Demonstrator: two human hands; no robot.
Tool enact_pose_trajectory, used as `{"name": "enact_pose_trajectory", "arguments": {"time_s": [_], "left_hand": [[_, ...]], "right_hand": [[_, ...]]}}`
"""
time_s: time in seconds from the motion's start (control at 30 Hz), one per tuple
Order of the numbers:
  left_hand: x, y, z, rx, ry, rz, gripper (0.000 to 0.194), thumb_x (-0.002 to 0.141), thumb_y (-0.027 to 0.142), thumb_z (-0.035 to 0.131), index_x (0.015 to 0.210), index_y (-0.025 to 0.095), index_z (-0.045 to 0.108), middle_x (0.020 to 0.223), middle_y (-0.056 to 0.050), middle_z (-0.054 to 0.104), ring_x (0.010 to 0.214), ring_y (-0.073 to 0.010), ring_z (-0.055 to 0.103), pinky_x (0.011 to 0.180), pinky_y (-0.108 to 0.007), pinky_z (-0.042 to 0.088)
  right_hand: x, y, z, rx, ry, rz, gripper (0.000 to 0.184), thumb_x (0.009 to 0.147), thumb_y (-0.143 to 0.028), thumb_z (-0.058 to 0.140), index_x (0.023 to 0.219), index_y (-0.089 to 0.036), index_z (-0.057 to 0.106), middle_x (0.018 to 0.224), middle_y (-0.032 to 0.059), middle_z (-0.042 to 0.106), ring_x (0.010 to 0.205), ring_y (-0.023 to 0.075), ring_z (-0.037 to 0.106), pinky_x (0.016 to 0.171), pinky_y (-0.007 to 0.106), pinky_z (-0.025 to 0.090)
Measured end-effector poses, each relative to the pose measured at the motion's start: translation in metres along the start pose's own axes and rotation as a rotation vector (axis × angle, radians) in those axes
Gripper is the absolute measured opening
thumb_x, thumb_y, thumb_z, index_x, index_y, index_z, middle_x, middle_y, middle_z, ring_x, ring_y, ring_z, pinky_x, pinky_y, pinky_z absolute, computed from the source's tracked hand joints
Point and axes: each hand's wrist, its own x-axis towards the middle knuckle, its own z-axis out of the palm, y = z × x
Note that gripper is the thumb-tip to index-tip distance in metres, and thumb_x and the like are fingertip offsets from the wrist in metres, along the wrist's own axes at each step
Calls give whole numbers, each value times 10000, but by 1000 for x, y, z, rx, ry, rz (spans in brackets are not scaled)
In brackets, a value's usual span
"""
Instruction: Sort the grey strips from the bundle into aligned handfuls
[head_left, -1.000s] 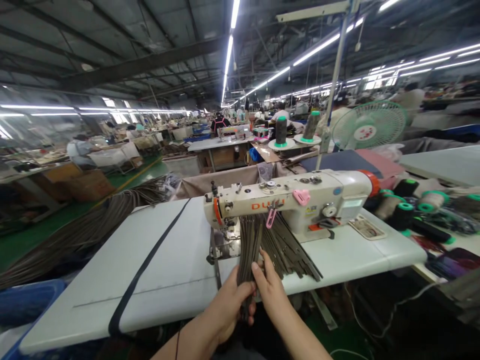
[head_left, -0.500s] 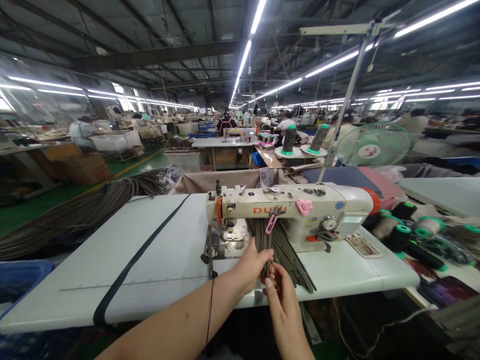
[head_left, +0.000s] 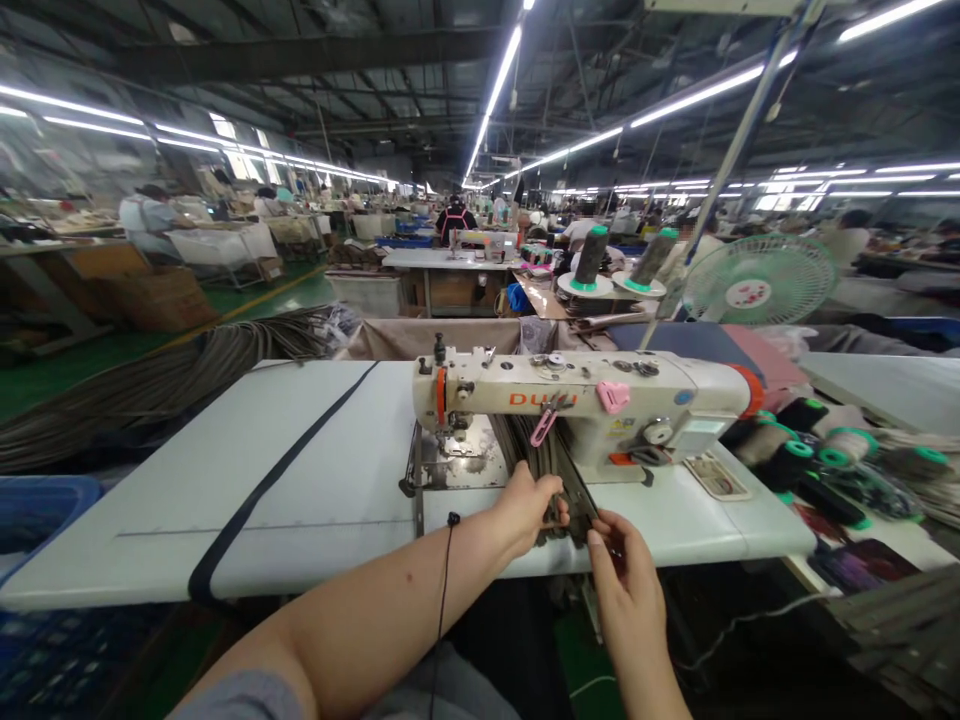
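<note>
A bundle of thin grey-brown fabric strips (head_left: pixel 559 462) runs from under the arm of a white sewing machine (head_left: pixel 585 385) toward the front of its table. My left hand (head_left: pixel 525 512) is closed around part of the bundle, thumb on top. To its right, my right hand (head_left: pixel 628 565) pinches the ends of strips at the table's front edge with thumb and fingers. Some strip ends are hidden behind my fingers. A pink-handled snipper (head_left: pixel 543 426) hangs on the machine's front, just above the bundle. The needle area and metal plate (head_left: pixel 469 462) lie left of my hands.
A dark band (head_left: pixel 289 465) crosses the white tabletop (head_left: pixel 165 560) on the left. Thread cones (head_left: pixel 592 258) stand behind the machine, beside a green fan (head_left: pixel 757 283). More spools (head_left: pixel 799 460) lie at right. A blue crate (head_left: pixel 45 510) is at far left; people sit working beyond.
Both hands have moved right. My right hand is now farther from the left, holding strip ends at the bundle's right side. The strips that fanned out there are drawn together. The view has shifted slightly.
</note>
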Motion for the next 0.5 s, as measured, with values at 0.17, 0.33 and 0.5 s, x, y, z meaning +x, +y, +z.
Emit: {"name": "enact_pose_trajectory", "arguments": {"time_s": [0.17, 0.33, 0.5], "left_hand": [[-9, 8, -4, -22, -20, -6, 256, 721, 133, 589, 895, 216, 421, 685, 49, 506, 501, -80, 480, 458, -194, 389], [-43, 11, -35, -5, -135, 94, 274, 730, 209, 637, 893, 223, 416, 748, 44, 515, 519, -80, 485, 445, -200, 361], [-86, 2, -79, 210, -317, 57, 250, 888, 340, 589, 1052, 220, 444, 622, 71, 508, 456, -94, 462, 449, -219, 371]], "right_hand": [[-4, 4, -5, 20, -10, 11, 470, 854, -516, 611, 1187, -185, 594, 1115, 133, 675, 1017, 266, 651, 915, 441, 520], [-13, 10, -24, -90, 57, -32, 375, 902, -424, 593, 1186, -179, 597, 1060, 125, 669, 939, 252, 659, 837, 430, 554], [-21, -13, -29, -413, -4, -499, 482, 903, -232, 616, 1380, -246, 548, 1268, 139, 598, 1166, 298, 585, 992, 515, 503]]}}
